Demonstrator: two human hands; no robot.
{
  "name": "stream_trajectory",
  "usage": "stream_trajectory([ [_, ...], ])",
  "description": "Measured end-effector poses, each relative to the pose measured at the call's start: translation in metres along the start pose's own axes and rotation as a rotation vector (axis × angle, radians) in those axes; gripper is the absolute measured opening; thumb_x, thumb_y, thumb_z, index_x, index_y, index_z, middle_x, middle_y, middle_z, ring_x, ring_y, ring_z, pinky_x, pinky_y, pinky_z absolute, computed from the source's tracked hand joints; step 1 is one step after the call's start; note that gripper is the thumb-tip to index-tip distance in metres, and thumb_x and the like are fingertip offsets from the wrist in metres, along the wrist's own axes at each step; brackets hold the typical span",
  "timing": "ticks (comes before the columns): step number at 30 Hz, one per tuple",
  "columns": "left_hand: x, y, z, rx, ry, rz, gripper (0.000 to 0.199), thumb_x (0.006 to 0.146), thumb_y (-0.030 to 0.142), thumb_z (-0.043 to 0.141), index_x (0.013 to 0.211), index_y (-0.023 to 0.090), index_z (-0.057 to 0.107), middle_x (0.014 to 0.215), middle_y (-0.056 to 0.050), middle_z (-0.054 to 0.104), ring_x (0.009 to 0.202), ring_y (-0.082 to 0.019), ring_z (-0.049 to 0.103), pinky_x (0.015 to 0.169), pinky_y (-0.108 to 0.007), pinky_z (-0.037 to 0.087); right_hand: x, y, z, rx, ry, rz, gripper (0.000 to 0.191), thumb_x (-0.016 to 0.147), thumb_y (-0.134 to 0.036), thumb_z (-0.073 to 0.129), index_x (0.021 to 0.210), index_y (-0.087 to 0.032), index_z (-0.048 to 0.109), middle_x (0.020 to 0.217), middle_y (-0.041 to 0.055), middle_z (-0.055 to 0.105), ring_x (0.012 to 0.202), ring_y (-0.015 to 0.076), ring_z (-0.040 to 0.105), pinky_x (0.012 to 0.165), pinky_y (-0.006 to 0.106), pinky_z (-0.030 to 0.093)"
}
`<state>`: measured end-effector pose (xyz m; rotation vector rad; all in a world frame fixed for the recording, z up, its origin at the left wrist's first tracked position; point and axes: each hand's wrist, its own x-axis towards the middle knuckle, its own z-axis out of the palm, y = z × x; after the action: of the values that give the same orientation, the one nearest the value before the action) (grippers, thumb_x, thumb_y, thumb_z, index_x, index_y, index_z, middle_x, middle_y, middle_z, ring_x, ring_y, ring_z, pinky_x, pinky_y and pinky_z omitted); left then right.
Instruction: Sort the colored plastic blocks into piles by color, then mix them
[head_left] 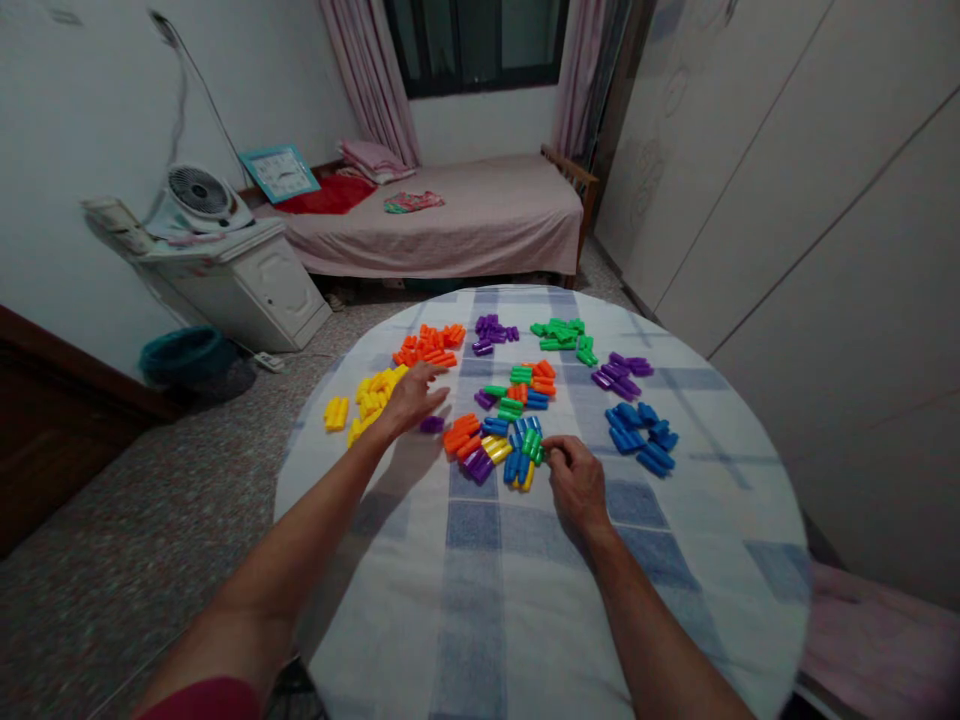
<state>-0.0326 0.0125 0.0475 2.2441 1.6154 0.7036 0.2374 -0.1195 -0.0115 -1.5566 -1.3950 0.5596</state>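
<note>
My left hand (416,400) hovers beside the pile of yellow plastic building pieces (371,400), its fingers stretched out and apart with nothing visible in them. Just beyond its fingertips is a pile of orange pieces (429,346). A single purple piece (432,425) lies below that hand. My right hand (577,482) is closed, thumb and forefinger together at the right edge of a mixed-colour group. Its fingertips meet green pieces (532,446) sitting over blue pieces (514,466); whether they pinch one is hidden. Orange (462,437), yellow and purple pieces adjoin this group on the left.
The round table (540,600) has a checked cloth. Farther back are purple (493,333) and green (561,336) piles, with another mixed group (517,390) nearer. Purple (622,376) and blue (641,438) piles lie right. A bed (480,220) stands beyond.
</note>
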Motion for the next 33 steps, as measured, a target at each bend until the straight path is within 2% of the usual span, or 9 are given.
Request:
stream_trajectory([
  [2, -0.024, 0.007, -0.004, -0.061, -0.234, 0.077, 0.048, 0.077, 0.034, 0.061, 0.122, 0.018, 0.060, 0.117, -0.009, 0.061, 0.102, -0.023, 0.060, 0.089, -0.036, 0.050, 0.000, 0.001, 0.001, 0.005, 0.003, -0.003, 0.026, 0.081, -0.023, 0.042, 0.084, -0.019, 0.068, 0.086, 0.0041, 0.067, 0.080, 0.0182, 0.060, 0.072, 0.028, 0.042],
  [4, -0.042, 0.015, -0.008, -0.033, -0.397, 0.165, 0.058, 0.073, 0.035, 0.066, 0.128, 0.020, 0.057, 0.122, -0.009, 0.061, 0.107, -0.024, 0.058, 0.094, -0.037, 0.047, 0.000, 0.002, 0.001, 0.002, 0.008, -0.006, 0.026, 0.081, -0.023, 0.042, 0.084, -0.019, 0.068, 0.087, 0.0041, 0.067, 0.080, 0.0182, 0.060, 0.072, 0.028, 0.042],
  [9, -0.053, 0.030, -0.002, 0.057, -0.506, 0.286, 0.069, 0.072, 0.024, 0.064, 0.138, 0.018, 0.047, 0.134, -0.013, 0.055, 0.123, -0.028, 0.050, 0.105, -0.040, 0.038, 0.001, 0.002, 0.000, -0.007, 0.002, -0.011, 0.027, 0.080, -0.024, 0.042, 0.084, -0.019, 0.068, 0.087, 0.0046, 0.068, 0.081, 0.0185, 0.061, 0.073, 0.029, 0.042],
  [12, -0.047, 0.030, 0.009, 0.055, -0.484, 0.270, 0.069, 0.071, 0.021, 0.062, 0.138, 0.016, 0.047, 0.133, -0.014, 0.054, 0.121, -0.029, 0.051, 0.104, -0.039, 0.039, 0.002, 0.001, -0.001, -0.013, -0.003, -0.007, 0.027, 0.080, -0.024, 0.042, 0.085, -0.019, 0.068, 0.087, 0.0049, 0.068, 0.081, 0.0186, 0.061, 0.073, 0.029, 0.042],
  [15, -0.041, 0.028, 0.017, 0.038, -0.427, 0.158, 0.065, 0.074, 0.019, 0.056, 0.139, 0.017, 0.047, 0.124, -0.012, 0.059, 0.111, -0.026, 0.058, 0.097, -0.036, 0.044, 0.002, 0.001, -0.001, -0.023, -0.006, -0.009, 0.028, 0.080, -0.025, 0.042, 0.084, -0.019, 0.068, 0.087, 0.0049, 0.068, 0.080, 0.0184, 0.061, 0.073, 0.029, 0.042],
  [21, -0.053, 0.039, 0.014, -0.104, -0.176, -0.052, 0.039, 0.083, 0.023, 0.046, 0.119, 0.015, 0.059, 0.109, -0.007, 0.067, 0.100, -0.021, 0.061, 0.091, -0.033, 0.047, 0.001, 0.001, -0.001, -0.032, -0.005, -0.003, 0.028, 0.080, -0.024, 0.041, 0.085, -0.019, 0.068, 0.088, 0.0041, 0.068, 0.080, 0.0181, 0.061, 0.072, 0.029, 0.041],
  [23, -0.064, 0.045, 0.015, -0.152, -0.121, -0.052, 0.034, 0.087, 0.029, 0.045, 0.115, 0.016, 0.059, 0.104, -0.006, 0.067, 0.095, -0.020, 0.062, 0.088, -0.034, 0.048, 0.001, 0.001, 0.000, -0.027, -0.002, -0.004, 0.028, 0.081, -0.024, 0.041, 0.085, -0.019, 0.068, 0.087, 0.0042, 0.068, 0.080, 0.0181, 0.061, 0.072, 0.029, 0.041],
  [28, -0.087, 0.055, 0.032, -0.181, -0.081, 0.107, 0.034, 0.090, 0.033, 0.047, 0.117, 0.018, 0.059, 0.113, -0.009, 0.063, 0.106, -0.021, 0.057, 0.096, -0.036, 0.045, 0.000, 0.002, 0.000, -0.025, 0.005, -0.009, 0.027, 0.081, -0.024, 0.042, 0.086, -0.020, 0.068, 0.088, 0.0041, 0.068, 0.081, 0.0182, 0.061, 0.073, 0.029, 0.042],
  [33, -0.087, 0.054, 0.046, -0.208, -0.054, 0.066, 0.035, 0.082, 0.028, 0.058, 0.115, 0.020, 0.061, 0.108, -0.009, 0.062, 0.100, -0.022, 0.058, 0.093, -0.039, 0.047, 0.000, 0.001, -0.001, -0.026, -0.006, -0.008, 0.028, 0.081, -0.025, 0.041, 0.086, -0.019, 0.068, 0.089, 0.0044, 0.068, 0.082, 0.0185, 0.061, 0.074, 0.029, 0.042],
])
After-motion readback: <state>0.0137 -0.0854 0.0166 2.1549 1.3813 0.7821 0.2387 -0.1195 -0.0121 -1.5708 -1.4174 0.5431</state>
